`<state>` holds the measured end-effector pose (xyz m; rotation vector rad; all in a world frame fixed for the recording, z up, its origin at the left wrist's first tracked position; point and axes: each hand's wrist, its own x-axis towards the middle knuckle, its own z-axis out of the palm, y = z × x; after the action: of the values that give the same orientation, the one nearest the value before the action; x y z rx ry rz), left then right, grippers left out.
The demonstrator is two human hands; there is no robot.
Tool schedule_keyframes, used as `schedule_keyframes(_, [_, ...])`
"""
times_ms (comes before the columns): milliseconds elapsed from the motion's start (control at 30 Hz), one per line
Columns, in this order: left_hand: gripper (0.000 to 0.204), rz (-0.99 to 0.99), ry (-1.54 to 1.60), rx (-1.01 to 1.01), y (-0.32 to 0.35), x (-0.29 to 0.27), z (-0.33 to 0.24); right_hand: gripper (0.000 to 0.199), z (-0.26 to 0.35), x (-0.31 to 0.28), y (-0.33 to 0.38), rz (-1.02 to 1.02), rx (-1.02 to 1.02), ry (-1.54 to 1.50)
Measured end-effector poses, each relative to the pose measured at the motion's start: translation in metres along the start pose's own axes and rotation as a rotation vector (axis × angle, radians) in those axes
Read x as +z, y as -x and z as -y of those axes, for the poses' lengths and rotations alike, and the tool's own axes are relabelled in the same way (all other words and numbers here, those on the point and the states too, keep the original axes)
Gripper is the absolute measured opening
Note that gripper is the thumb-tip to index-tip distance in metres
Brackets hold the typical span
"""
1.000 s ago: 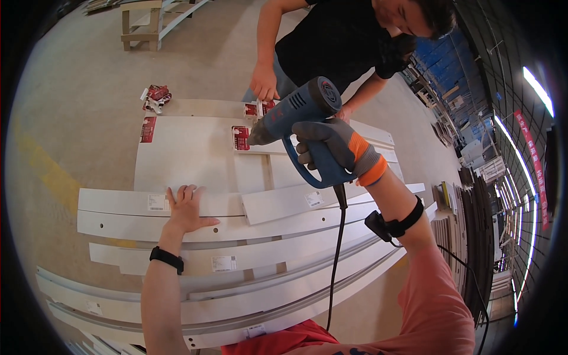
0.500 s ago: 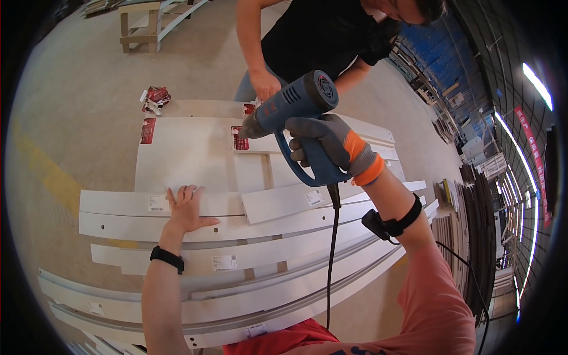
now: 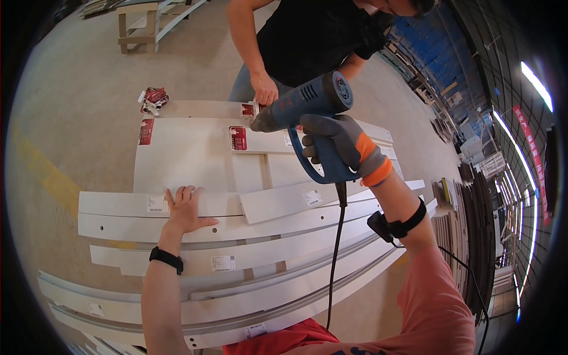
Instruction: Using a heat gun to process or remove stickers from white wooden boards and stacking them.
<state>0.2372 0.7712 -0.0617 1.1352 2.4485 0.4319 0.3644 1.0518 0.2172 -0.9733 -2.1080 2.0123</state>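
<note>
A blue corded heat gun [image 3: 312, 98] is gripped by its handle in my right hand [image 3: 342, 143], which wears a grey and orange glove. Its dark nozzle points left, just above and right of a red label [image 3: 238, 139] on a white board. Bare, with fingers spread, my left hand [image 3: 185, 213] rests on a long white panel [image 3: 130, 226] that has a few round holes. A white sticker [image 3: 157, 203] lies just left of those fingers. The gun's black cord [image 3: 336, 254] hangs down across the stacked panels.
Across the boards a person in a black top bends in, one hand [image 3: 264, 89] at a red-labelled board end. Crumpled red and white wrappers [image 3: 154, 101] lie at the far left corner. Several white panels [image 3: 248, 307] are stacked nearest me. A wooden stand [image 3: 137, 28] stands farther back.
My right hand has shifted the heat gun slightly to the right, so the nozzle no longer overlaps the red label. My left hand stays in place on the panel.
</note>
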Motion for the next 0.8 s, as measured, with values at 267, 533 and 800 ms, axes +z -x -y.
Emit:
schedule_keyframes(267, [0.113, 0.016, -0.006, -0.007, 0.001, -0.004, -0.004, 0.035, -0.006, -0.014, 0.005, 0.074, -0.023, -0.024])
schedule_keyframes(533, [0.113, 0.022, -0.01, -0.01, 0.001, -0.004, -0.003, 0.035, 0.001, -0.008, 0.01, 0.091, 0.115, -0.022])
schedule_keyframes(800, [0.112, 0.0, -0.002, -0.009, 0.002, -0.003, -0.003, 0.035, 0.007, -0.006, 0.014, 0.072, 0.073, 0.052])
